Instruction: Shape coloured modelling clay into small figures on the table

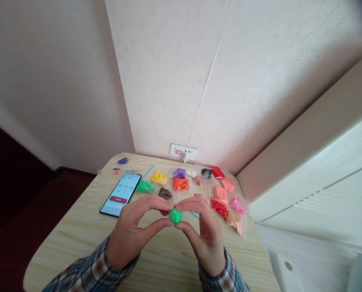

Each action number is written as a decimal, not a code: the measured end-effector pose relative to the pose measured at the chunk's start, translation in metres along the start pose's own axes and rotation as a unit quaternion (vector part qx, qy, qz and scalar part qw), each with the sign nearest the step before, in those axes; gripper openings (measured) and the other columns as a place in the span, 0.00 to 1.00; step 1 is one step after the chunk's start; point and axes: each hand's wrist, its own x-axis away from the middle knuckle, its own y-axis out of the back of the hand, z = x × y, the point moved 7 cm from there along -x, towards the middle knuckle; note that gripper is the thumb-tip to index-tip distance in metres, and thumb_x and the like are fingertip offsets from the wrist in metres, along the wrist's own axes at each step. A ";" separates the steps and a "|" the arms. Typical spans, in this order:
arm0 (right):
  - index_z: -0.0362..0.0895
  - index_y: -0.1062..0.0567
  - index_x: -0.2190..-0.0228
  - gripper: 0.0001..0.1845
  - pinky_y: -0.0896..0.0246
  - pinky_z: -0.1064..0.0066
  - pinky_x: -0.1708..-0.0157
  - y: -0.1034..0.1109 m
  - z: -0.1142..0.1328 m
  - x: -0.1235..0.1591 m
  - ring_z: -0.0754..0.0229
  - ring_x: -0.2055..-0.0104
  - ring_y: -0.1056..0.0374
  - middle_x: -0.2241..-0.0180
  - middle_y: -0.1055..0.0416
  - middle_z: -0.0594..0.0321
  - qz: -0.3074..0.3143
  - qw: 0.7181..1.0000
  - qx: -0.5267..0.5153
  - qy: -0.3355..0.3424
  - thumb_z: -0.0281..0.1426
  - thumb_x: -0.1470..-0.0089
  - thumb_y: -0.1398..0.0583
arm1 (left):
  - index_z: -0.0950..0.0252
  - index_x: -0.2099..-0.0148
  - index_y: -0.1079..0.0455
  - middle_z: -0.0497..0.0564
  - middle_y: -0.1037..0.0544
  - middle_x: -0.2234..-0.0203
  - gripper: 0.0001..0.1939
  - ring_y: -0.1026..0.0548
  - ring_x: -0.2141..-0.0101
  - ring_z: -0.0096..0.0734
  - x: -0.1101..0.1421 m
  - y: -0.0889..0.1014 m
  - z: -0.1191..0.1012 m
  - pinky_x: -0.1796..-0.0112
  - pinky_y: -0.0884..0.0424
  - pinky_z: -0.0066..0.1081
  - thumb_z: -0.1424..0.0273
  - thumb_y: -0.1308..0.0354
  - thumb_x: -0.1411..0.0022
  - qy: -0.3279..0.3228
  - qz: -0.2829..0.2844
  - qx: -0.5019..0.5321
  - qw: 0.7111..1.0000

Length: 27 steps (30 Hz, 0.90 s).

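Note:
A small rounded lump of green modelling clay [175, 216], with creases on its surface, is held up above the table. My left hand [135, 229] pinches it from the left between thumb and forefinger. From the other side, the thumb and forefinger of my right hand [205, 235] press on the same lump. A packet of green clay [146, 187] and a packet of dark brown clay [165, 193] lie beyond my left hand. Part of a light blue stick [194, 214] shows behind the fingers of my right hand.
On the wooden table [77, 231], a phone [120, 195] displays a timer at the left. Purple [123, 160] and red [116, 169] small pieces lie at the back left. Packets of yellow [159, 177], orange [181, 183] and pink clay [238, 205] spread rightwards. A wall socket [183, 152] sits behind.

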 end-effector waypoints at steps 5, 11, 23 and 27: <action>0.46 0.31 0.62 0.09 0.43 0.61 0.59 -0.003 -0.009 0.000 0.59 0.62 0.34 0.66 0.29 0.62 0.023 1.000 0.017 -0.011 0.27 0.48 0.42 | 0.64 0.63 0.28 0.51 0.23 0.69 0.09 0.26 0.65 0.34 -0.002 -0.001 0.010 0.61 0.30 0.30 0.75 0.39 0.49 0.022 0.014 -0.001 1.000; 0.46 0.31 0.63 0.07 0.41 0.63 0.60 -0.006 -0.026 -0.003 0.59 0.62 0.34 0.66 0.29 0.62 0.005 0.999 0.036 -0.026 0.27 0.47 0.42 | 0.65 0.61 0.30 0.51 0.24 0.67 0.11 0.26 0.64 0.33 -0.013 -0.009 0.032 0.61 0.29 0.30 0.73 0.38 0.49 0.072 0.037 0.069 0.994; 0.47 0.32 0.62 0.08 0.39 0.68 0.62 0.000 -0.073 0.017 0.60 0.62 0.35 0.66 0.31 0.63 0.003 0.994 0.077 -0.079 0.27 0.46 0.44 | 0.62 0.59 0.29 0.50 0.23 0.64 0.12 0.25 0.62 0.37 -0.038 0.073 0.075 0.57 0.30 0.35 0.65 0.42 0.47 0.093 -0.119 -0.253 0.956; 0.47 0.32 0.63 0.06 0.38 0.71 0.65 0.009 -0.083 0.019 0.61 0.64 0.34 0.67 0.31 0.63 -0.010 0.991 0.090 -0.101 0.29 0.45 0.45 | 0.63 0.59 0.29 0.51 0.22 0.63 0.14 0.25 0.63 0.39 -0.056 0.123 0.106 0.58 0.31 0.37 0.62 0.45 0.46 0.088 -0.150 -0.385 0.906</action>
